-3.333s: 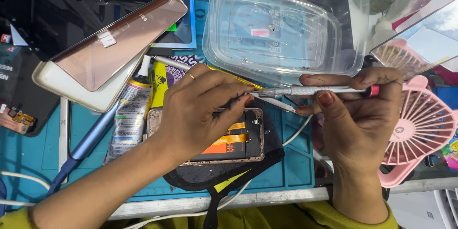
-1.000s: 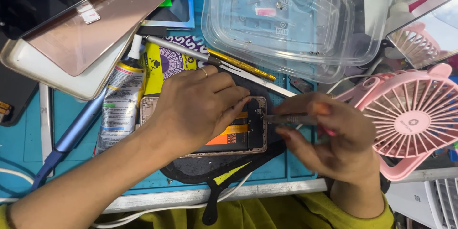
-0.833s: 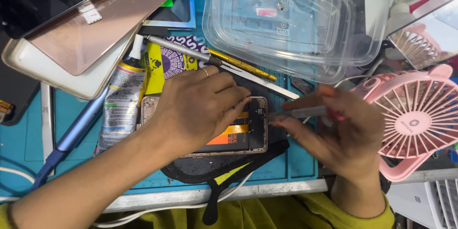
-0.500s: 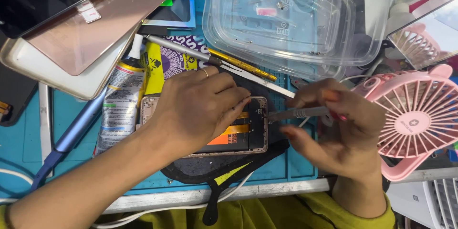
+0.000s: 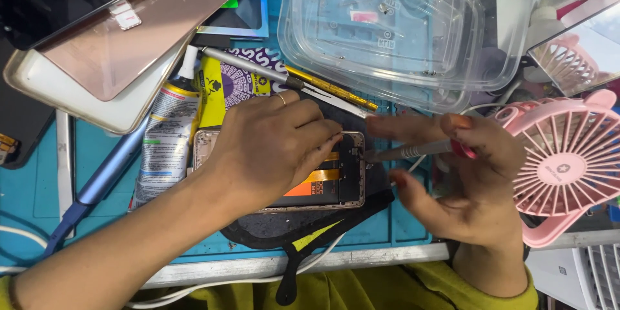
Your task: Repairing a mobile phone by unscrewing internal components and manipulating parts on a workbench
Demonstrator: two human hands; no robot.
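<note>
From the head view, we are pressing our left hand (image 5: 274,145) flat on one opened phone (image 5: 326,177), fingers spread over its upper half and not gripping. The phone is lying on a dark pad (image 5: 323,226) on the blue tabletop (image 5: 39,174), directly under that hand and just left of our right hand (image 5: 468,184). Our right hand is pinching one thin metal screwdriver (image 5: 413,150) between thumb and fingers, its tip touching the phone's right edge.

We are counting one orange-and-black strip showing inside the phone, below the left fingers. Above the left hand, one yellow-and-purple packet (image 5: 236,84) is lying flat, with one yellow pencil-like tool (image 5: 329,88) beside it. Left of the left wrist, one glue tube (image 5: 165,142) with a white, green and blue label is lying beside one blue stylus (image 5: 97,184). Right of the right hand, one pink fan (image 5: 571,168) is standing. Above both hands, clear plastic trays (image 5: 381,22) are sitting stacked; how many, we cannot tell.
</note>
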